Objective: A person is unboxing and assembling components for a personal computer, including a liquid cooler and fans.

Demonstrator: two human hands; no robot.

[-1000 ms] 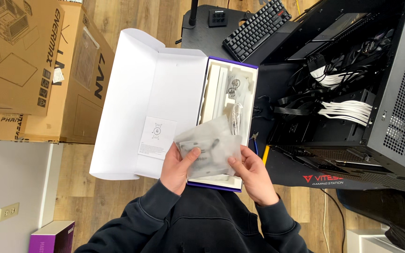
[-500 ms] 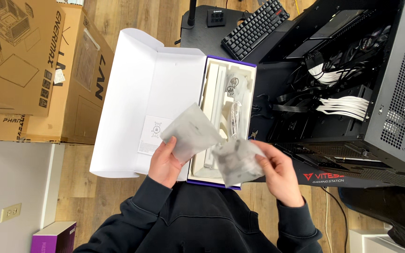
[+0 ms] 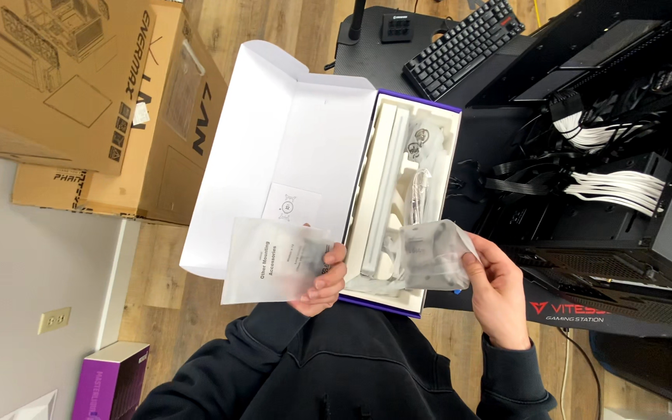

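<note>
A second ago I had both frosted bags pressed together over the open box [image 3: 410, 202]; now they have come apart. My left hand [image 3: 322, 281] has drawn one flat frosted bag [image 3: 270, 260] out to the left, over the white lid flap [image 3: 274, 148], with the fingers curled shut on its right edge. My right hand [image 3: 499, 292] has carried the other, a lumpier clear bag [image 3: 433, 255] with small dark hardware inside, to the right, over the near end of the box; thumb and fingers pinch its right corner. With the two apart, each can be looked at on its own, and I judge I am sorting what the box holds.

Around me, the biggest thing is the black computer case [image 3: 624, 155] lying open on the right, with white cable bundles [image 3: 616, 187] hanging into it. Two brown cardboard cartons [image 3: 79, 93] stand to the left on the wooden floor. The box itself has a purple edge and a white moulded tray; a long white part [image 3: 386, 187] lies along it, and a small card [image 3: 289, 206] rests on the lid. A black keyboard [image 3: 460, 47] lies on the dark tabletop beyond, and a small purple box [image 3: 110, 381] stands by the wall.

The case crowds the right side, so there is little free room there to set a bag down.
</note>
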